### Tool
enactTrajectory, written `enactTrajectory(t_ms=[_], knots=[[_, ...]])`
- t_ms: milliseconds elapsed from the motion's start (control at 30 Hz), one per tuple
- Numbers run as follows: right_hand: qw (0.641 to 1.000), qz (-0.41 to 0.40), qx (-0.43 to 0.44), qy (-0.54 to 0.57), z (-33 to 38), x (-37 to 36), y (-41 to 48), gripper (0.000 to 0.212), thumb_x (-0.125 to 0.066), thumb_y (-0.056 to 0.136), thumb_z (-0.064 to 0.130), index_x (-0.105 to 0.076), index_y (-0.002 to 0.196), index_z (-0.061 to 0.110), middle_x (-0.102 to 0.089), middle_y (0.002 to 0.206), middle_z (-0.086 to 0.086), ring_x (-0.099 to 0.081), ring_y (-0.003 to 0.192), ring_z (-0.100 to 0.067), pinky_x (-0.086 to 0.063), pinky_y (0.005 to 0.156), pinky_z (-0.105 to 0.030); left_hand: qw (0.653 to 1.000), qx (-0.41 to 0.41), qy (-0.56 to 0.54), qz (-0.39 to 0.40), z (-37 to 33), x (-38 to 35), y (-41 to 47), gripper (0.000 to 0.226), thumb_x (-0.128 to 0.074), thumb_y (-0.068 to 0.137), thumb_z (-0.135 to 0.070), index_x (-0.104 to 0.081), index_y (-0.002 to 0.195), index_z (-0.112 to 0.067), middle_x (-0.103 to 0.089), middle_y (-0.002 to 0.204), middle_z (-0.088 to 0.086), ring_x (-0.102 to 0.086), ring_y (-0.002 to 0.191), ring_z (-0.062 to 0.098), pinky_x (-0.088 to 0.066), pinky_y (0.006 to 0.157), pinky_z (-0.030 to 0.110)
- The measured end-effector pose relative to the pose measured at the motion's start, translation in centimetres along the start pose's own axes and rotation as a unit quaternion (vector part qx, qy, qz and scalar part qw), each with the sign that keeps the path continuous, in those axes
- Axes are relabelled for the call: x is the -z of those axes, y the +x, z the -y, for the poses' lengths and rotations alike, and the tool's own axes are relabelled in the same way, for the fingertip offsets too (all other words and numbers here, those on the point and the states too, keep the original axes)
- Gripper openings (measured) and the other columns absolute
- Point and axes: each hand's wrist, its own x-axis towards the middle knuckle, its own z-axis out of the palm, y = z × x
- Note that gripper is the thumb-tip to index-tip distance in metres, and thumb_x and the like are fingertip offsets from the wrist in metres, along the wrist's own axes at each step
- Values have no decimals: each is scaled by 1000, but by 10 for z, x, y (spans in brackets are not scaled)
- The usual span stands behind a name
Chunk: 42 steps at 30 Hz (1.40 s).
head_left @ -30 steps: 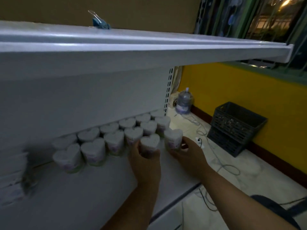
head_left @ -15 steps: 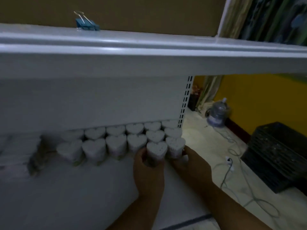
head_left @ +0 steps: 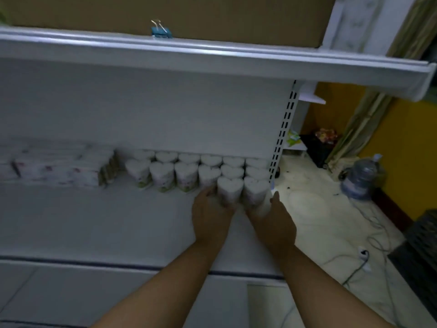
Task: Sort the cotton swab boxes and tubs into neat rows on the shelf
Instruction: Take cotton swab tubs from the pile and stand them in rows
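Both hands are busy at the right end of the white metal shelf. The left hand is wrapped around the front-left tub, and the right hand grips the front-right tub. The two tubs touch side by side and start a third row near the shelf's right edge.

Right behind them are the rest of the white heart-shaped plastic tubs, in two rows tight against the back panel. All the tubs stand upright, long axis vertical. The heart lobes face the back panel and the tips point at the front edge. The tops just read as white, so I honestly can't tell what's inside.

To the left of the tubs there's a stack of flat white boxes with a faint purple print, lying flat. It's too blurry to read anything.

A white upper shelf carries a big brown cardboard box, with a small blue binder clip sitting at its front lip. A slotted white upright marks the right end of the unit.

The room's pretty dim. There's a yellow wall and a pale tiled floor. A clear water jug stands by the wall, a black plastic crate sits at the right edge, and a white cable with a plug trails across the tiles.
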Motion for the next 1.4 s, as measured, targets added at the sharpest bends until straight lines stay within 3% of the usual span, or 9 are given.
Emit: enactTrajectory(t_ms=[100,200,300,433,567,700,833,1267,1400], knots=[[992,-89,-49,69,2,7,-16,46,-64,86,38,-52,122,12,-59,117,-10,-59,94,-26,-34,76,-26,995,62,76,21,8,27,-17,58,-72,80,-30,-46,130,-18,-47,128,-7,-45,120,12,-35,101,24],[984,-176,22,29,16,1,-40,17,-59,89,25,-58,101,12,-60,91,-4,-51,64,-14,-32,60,-26,985,35,152,71,8,75,-17,48,-58,90,-35,-43,134,-22,-44,136,-5,-40,127,12,-27,100,18],[984,-106,139,-23,73,-37,-75,15,-55,89,24,-52,75,21,-46,66,9,-43,54,-9,-28,49,-29,951,-5,278,134,10,161,-7,48,-50,94,-41,-40,137,-23,-37,147,-1,-32,135,15,-26,109,26],[950,74,272,-134,190,-122,-111,28,-50,90,36,-46,66,22,-47,67,5,-48,64,-18,-26,53,-29,883,9,434,177,13,323,6,57,-44,94,-48,-32,143,-21,-27,154,2,-12,145,17,-17,116,35],[891,225,314,-238,306,-202,-147,25,-47,89,43,-62,94,24,-65,106,-4,-59,95,-26,-43,69,-26,816,73,555,144,9,506,11,59,-39,95,-53,-32,144,-20,-27,154,6,-23,142,23,-23,114,39],[811,309,402,-291,378,-261,-189,67,-49,89,45,-24,148,25,-19,157,-4,-27,139,-26,-30,111,-37,765,146,618,109,8,637,5,67,-29,95,-59,-25,148,-17,-19,157,4,-7,146,21,-10,116,47],[771,319,458,-307,431,-299,-212,72,-47,92,48,-13,150,25,4,160,-5,-6,146,-25,-17,117,-39,778,137,607,81,11,705,7,67,-29,94,-60,-24,148,-20,-13,158,1,-1,146,18,-6,116,47],[777,338,470,-247,553,-470,-206,72,-42,95,41,0,151,23,4,160,-3,1,146,-20,-8,116,-35,733,149,645,153,80,822,105,67,-26,95,-59,-15,150,-21,-7,159,2,0,146,20,-3,118,46],[776,312,500,-225,615,-522,-201,73,-44,95,41,-4,151,19,-1,159,-6,-5,145,-23,-16,116,-35,737,139,654,101,86,875,143,66,-28,95,-58,-19,150,-22,-11,159,2,-4,146,18,-6,117,43]])
